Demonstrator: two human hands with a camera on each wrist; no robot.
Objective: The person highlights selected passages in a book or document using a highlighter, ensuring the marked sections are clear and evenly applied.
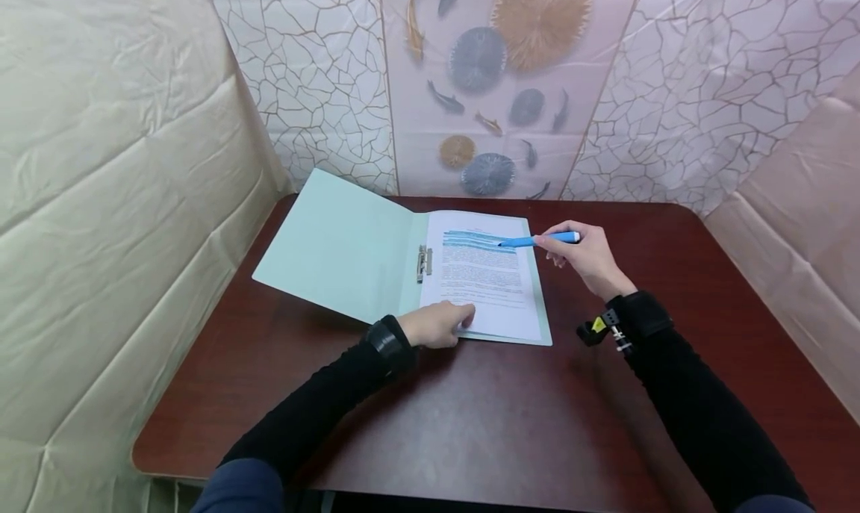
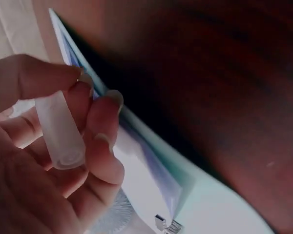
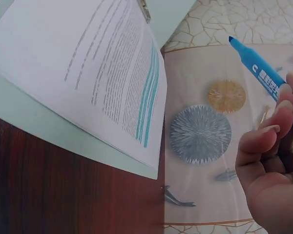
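Observation:
A blue highlighter (image 1: 558, 237) is gripped in my right hand (image 1: 586, 257), its uncapped dark tip pointing left. In the right wrist view the highlighter (image 3: 256, 66) is raised off the printed sheet (image 3: 73, 53). On that sheet, several upper lines of text are marked in blue. My left hand (image 1: 437, 325) is at the lower left edge of the sheet, over the folder's lower edge. Its curled fingers hold a whitish translucent cap (image 2: 61, 129), seen in the left wrist view. The pale green folder (image 1: 343, 248) lies open under the sheet.
A metal clip (image 1: 424, 263) sits along the folder's spine, left of the paper. The dark red-brown table (image 1: 524, 416) extends around the folder. Patterned sheeting (image 1: 322, 72) hangs behind the table, with padded cream panels (image 1: 114, 222) at the sides.

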